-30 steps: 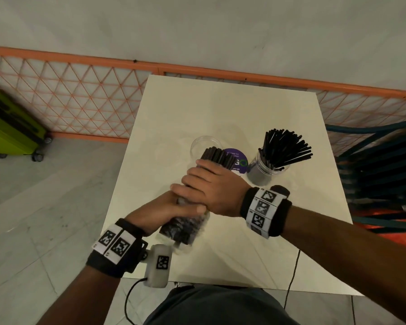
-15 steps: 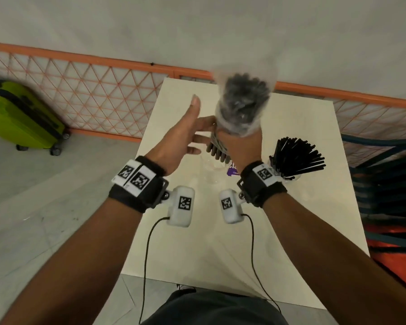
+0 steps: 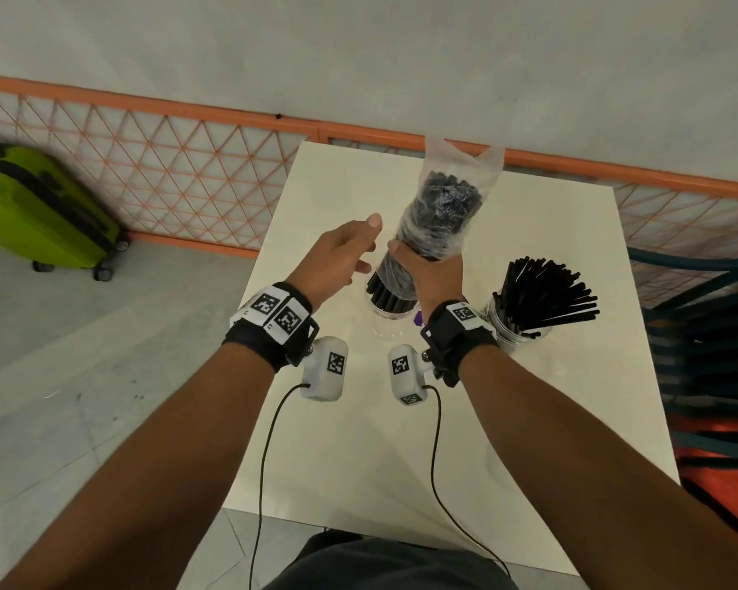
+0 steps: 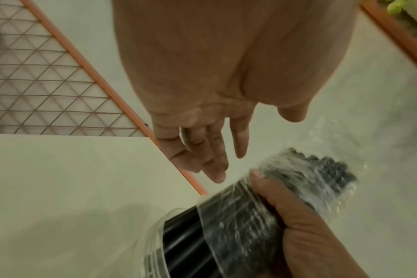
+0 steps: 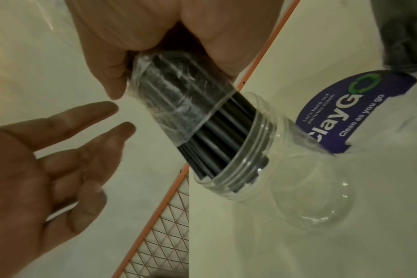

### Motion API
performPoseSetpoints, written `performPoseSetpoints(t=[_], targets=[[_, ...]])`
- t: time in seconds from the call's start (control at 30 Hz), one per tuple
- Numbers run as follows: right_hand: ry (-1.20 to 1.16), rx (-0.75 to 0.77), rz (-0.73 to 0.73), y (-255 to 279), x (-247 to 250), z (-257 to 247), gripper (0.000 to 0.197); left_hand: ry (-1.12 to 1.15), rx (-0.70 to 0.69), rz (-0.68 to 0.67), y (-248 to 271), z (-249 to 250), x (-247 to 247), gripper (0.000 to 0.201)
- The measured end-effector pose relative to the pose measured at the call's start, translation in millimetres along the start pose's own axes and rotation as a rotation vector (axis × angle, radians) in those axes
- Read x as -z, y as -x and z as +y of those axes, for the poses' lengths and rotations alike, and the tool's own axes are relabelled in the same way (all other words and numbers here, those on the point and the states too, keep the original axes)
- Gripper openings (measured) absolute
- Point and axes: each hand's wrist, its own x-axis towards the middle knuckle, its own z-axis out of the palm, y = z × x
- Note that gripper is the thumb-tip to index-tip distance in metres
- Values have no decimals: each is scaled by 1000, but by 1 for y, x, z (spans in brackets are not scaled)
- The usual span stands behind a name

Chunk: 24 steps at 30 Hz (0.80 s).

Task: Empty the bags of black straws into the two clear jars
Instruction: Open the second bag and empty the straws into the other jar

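Right hand: I have my right hand (image 3: 433, 276) wrapped around the clear plastic bag of black straws (image 3: 437, 215), fingers and thumb curled round its middle; the right wrist view shows the grip from beneath (image 5: 141, 43).
Left hand: my left hand (image 3: 341, 257) is spread loose just left of the bag, fingers straight, holding nothing; I see a small gap between its fingertips (image 4: 217, 175) and the plastic.
Bag: it stands nearly upright over the jar, open mouth down, closed crumpled end up. The loose straw ends (image 5: 217, 143) stick out of the bag's mouth and reach into the neck of the jar.
Near jar: the clear jar (image 3: 386, 327) sits on the tabletop towards the middle, under my right hand. In the right wrist view its threaded rim (image 5: 250, 156) rings the straw tips, and the lower body looks see-through with no straws down there.
Far jar: the second clear jar (image 3: 508, 330) stands to the right of the first, closer to the right edge, packed with black straws (image 3: 546, 295) fanning up and to the right.
Sticker: a purple round label reading "ClayGo" (image 5: 355, 111) lies flat on the tabletop between the two jars.
Tabletop: the white square tabletop (image 3: 508, 440) has its far edge against an orange mesh fence (image 3: 167, 172).
Floor: a lime green suitcase (image 3: 30, 206) stands on the grey floor beyond the left edge, by the fence.
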Motion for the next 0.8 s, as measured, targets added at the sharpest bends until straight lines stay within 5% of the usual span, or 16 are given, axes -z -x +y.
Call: performPoseSetpoints(t=[0.47,0.8], targets=[[-200,71,-11,-9,24,-35,57,85,66,89,61,-72,20,26],[-118,206,-15,57,63,-52,31,154,129,85,100,-118,4,45]])
